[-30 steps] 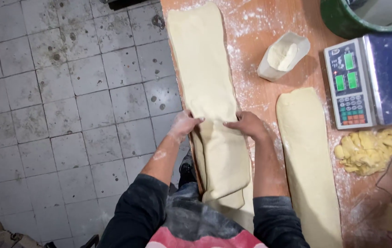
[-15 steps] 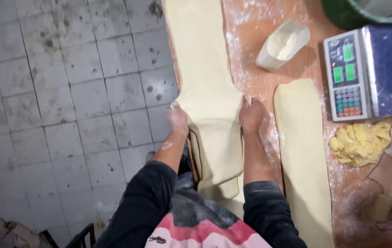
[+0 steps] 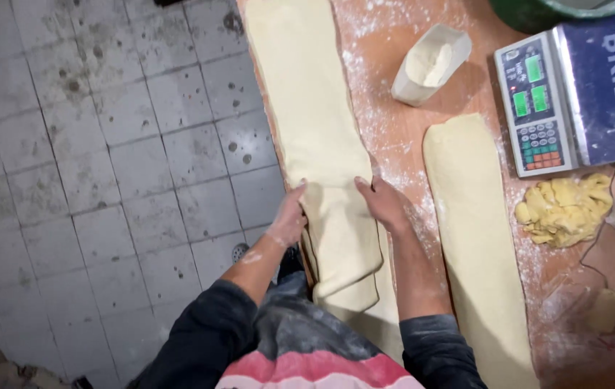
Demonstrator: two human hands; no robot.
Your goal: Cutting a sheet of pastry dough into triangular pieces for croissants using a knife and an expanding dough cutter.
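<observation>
Two hands on one view, head camera | left hand (image 3: 289, 216) and right hand (image 3: 383, 205), fingers spread flat, press the sides of the folded dough strip (image 3: 322, 130) at frame centre, gripping nothing | since a second ago both slid up-frame, fold grown longer | strip hugs the table's (image 3: 387, 86) left edge, floor beyond | second dough strip (image 3: 477, 238) right, floured gap between.

left hand (image 3: 289, 216), right hand (image 3: 383, 203), both palms-in, extended
</observation>
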